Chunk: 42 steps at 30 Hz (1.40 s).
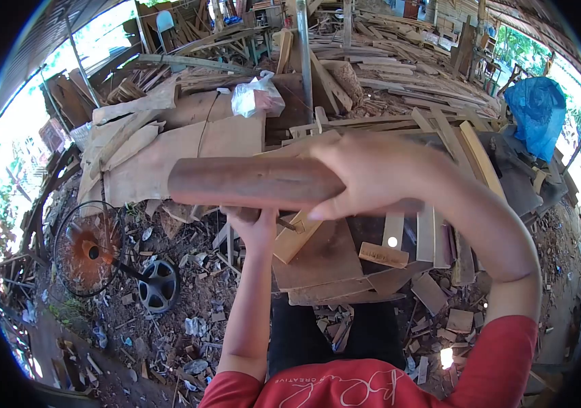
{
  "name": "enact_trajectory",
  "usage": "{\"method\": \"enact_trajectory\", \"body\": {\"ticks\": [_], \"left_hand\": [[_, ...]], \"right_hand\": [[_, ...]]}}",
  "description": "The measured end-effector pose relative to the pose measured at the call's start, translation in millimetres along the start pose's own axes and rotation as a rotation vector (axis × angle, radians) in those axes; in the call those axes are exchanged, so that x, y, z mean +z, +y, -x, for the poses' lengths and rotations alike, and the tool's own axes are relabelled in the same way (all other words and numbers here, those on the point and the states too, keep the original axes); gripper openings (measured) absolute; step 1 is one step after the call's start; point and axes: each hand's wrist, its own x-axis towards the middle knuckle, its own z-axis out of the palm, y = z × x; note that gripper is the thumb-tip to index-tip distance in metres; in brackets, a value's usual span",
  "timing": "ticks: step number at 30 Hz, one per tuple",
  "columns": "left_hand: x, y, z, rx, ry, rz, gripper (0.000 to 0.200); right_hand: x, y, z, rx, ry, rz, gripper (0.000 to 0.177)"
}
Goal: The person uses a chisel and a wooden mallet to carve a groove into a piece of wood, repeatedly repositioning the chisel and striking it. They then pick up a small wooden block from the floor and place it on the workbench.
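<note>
My right hand (pixel 352 177), slightly blurred, is closed around a thick brown wooden mallet (pixel 253 182). It is held level across the view, and its butt end shows past my wrist. Below its left part is my left hand (pixel 253 221), partly hidden by the mallet, with the fingers wrapped round a chisel (pixel 286 223) whose handle is mostly out of sight. The thin dark blade points down to the right at a pale wooden piece (pixel 299 239) with a cut in it. This piece lies on a brown board (pixel 321 262) in front of my body.
A short wooden block (pixel 384 255) sits to the right on the work surface. A black fan (pixel 90 248) with a round base stands at the left. Behind are a white plastic bag (pixel 256 95), a metal post (pixel 305 61), a blue tarp (pixel 535 115) and stacked planks. Offcuts litter the ground.
</note>
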Motion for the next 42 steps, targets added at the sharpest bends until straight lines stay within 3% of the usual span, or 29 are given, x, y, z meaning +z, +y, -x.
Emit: {"method": "enact_trajectory", "body": {"ticks": [6,8,9,10,12,16,18,25,28,32,42], "left_hand": [[-11,-1,2,-0.033,0.01,0.058,0.018],[-13,0,0,-0.014,-0.033,0.018,0.018],[-12,1,1,-0.013,-0.036,0.02,0.018],[-12,2,2,-0.004,-0.015,0.014,0.018],[-9,6,5,0.0,0.0,0.013,0.018],[-13,7,9,0.022,0.032,0.062,0.016],[-14,8,10,0.025,0.032,0.106,0.017],[-34,-2,16,0.081,0.124,0.206,0.017],[-47,-6,20,0.12,0.09,0.312,0.018],[-63,-11,31,0.116,0.184,0.296,0.015],[-79,-16,45,-0.1,0.459,0.435,0.01]], "right_hand": [[29,47,-8,0.012,0.12,-0.22,0.07],[67,65,-24,0.014,0.527,-0.442,0.072],[75,69,-29,0.226,0.404,-0.366,0.078],[87,74,-36,0.23,0.405,-0.366,0.078],[117,86,-51,0.442,0.308,-0.309,0.088],[180,106,-78,0.568,0.34,-0.248,0.098],[190,103,-83,0.633,0.237,-0.321,0.101],[217,102,-93,0.574,0.326,-0.434,0.092],[212,95,-92,0.634,0.22,-0.44,0.086],[206,90,-92,0.655,0.184,-0.433,0.084],[199,86,-93,0.689,0.116,-0.36,0.078]]}}
